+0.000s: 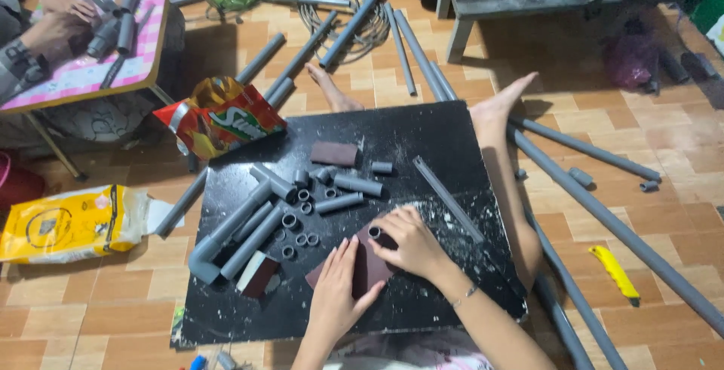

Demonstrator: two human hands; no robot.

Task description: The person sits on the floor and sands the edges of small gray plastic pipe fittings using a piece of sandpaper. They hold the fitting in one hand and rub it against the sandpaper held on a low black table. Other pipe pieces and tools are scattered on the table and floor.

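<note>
My left hand lies flat, fingers spread, on a dark maroon sheet of sandpaper on the black board. On that sheet, my right hand pinches a small grey pipe ring and presses it down. Just left of my hands lie several more short grey rings, cut grey pipe pieces and a long assembled pipe with an elbow. A maroon sanding block sits farther back, another block near my left hand.
Long grey pipes lie across the tiled floor right and behind. A yellow cutter lies at right, a red snack bag and a yellow packet at left. Another person's hands work at a pink checked table.
</note>
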